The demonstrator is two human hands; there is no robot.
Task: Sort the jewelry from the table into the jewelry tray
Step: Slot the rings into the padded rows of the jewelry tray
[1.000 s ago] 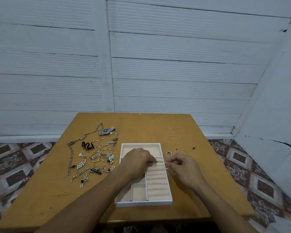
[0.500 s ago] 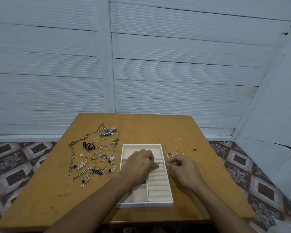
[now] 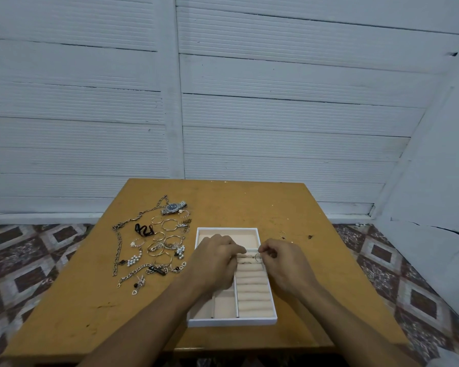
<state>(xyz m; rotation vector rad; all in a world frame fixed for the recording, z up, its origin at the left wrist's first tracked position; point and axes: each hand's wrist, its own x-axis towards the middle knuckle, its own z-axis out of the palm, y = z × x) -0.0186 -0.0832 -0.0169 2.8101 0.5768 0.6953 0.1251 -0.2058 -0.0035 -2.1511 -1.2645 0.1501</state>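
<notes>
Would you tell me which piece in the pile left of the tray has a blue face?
The wristwatch with the metal band; the others are chains, hoops and pearl pieces, with no dial.

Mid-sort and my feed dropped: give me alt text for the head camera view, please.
Both hands meet over the far end of the ring rolls in the white jewelry tray, the right hand pinching a small ring beside the left hand. A pile of unsorted jewelry, including a watch, lies on the table left of the tray.
</notes>
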